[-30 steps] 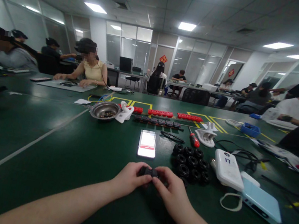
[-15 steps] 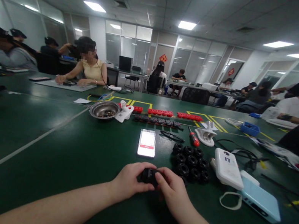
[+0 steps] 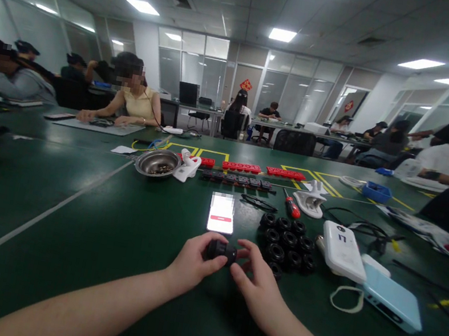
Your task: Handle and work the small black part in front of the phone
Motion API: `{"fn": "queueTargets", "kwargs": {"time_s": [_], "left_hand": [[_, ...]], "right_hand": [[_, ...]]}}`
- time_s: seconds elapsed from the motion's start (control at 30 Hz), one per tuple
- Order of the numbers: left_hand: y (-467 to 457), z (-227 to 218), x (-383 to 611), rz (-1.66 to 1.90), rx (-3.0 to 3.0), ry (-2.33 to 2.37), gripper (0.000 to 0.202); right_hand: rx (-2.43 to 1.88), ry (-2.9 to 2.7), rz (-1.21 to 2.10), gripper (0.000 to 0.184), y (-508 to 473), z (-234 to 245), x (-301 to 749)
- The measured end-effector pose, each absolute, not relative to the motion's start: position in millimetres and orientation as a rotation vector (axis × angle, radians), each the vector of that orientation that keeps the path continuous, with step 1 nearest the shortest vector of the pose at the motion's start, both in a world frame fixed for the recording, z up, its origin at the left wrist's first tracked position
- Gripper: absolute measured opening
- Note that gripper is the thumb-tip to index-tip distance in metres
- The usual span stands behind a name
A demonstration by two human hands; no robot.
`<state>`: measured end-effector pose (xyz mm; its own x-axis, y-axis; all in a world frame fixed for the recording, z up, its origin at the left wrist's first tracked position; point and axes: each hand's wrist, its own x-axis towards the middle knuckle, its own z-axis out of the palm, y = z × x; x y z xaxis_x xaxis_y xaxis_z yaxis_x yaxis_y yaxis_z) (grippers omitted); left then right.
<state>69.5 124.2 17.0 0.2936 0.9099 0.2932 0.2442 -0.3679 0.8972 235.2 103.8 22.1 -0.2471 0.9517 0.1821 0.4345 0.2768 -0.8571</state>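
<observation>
Between the fingers and thumb of my left hand point(image 3: 197, 256) lies a black cylindrical fitting point(image 3: 222, 252) with a ribbed body, held sideways above the green table. My left hand is closed around its left end. At the fitting's right end, my right hand point(image 3: 256, 269) has its thumb and fingers parted; whether a fingertip touches the fitting I cannot tell. Just beyond the hands lies a phone point(image 3: 222, 214) with a lit screen. To the right, several black round fittings point(image 3: 289, 239) with hollow centres stand in rows, the nearest partly behind my right hand.
Behind the phone are a metal bowl point(image 3: 158, 164) of small parts, red strips point(image 3: 242, 167), a dark strip of blocks point(image 3: 237, 180) and a screwdriver point(image 3: 293, 208). On the right lie a white device point(image 3: 343, 251), a light-blue box point(image 3: 392, 299) and cables. Other people sit around.
My right hand's fingers have opened and drawn back from the fitting, uncovering its right end. The fitting, in my left hand, has shifted slightly left and up.
</observation>
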Motion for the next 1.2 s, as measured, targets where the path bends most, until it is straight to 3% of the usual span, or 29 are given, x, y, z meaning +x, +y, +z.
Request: {"fn": "queueTargets", "kwargs": {"time_s": [0.13,0.27,0.37,0.5,0.63,0.77,0.87,0.97,1.2], "left_hand": [[122,18,67,1.060,1.959,0.984,0.036],[126,12,69,0.991,1.859,0.911,0.046],[131,5,73,0.874,1.528,0.830,0.054],[130,4,77,0.786,1.306,0.754,0.045],[125,12,75,0.959,1.538,0.892,0.033],[121,17,70,1.050,1.823,1.003,0.033],[120,18,68,1.022,1.927,0.988,0.037],[123,14,68,1.012,1.832,0.933,0.043],[130,0,81,0.838,1.309,0.913,0.043]], "right_hand": [[-1.202,-1.786,1.108,0.029,104,25,234],[-1.223,-1.907,0.848,0.016,102,29,236],[-1.113,-2.050,0.594,0.027,99,33,236],[-1.035,-2.163,0.463,0.035,94,36,236],[-1.135,-2.046,0.551,0.044,93,36,236],[-1.240,-1.881,0.814,0.022,98,33,236],[-1.234,-1.859,0.886,0.023,103,32,237],[-1.205,-1.910,0.771,0.016,103,33,238],[-1.003,-2.212,0.315,0.028,98,32,239]]}}
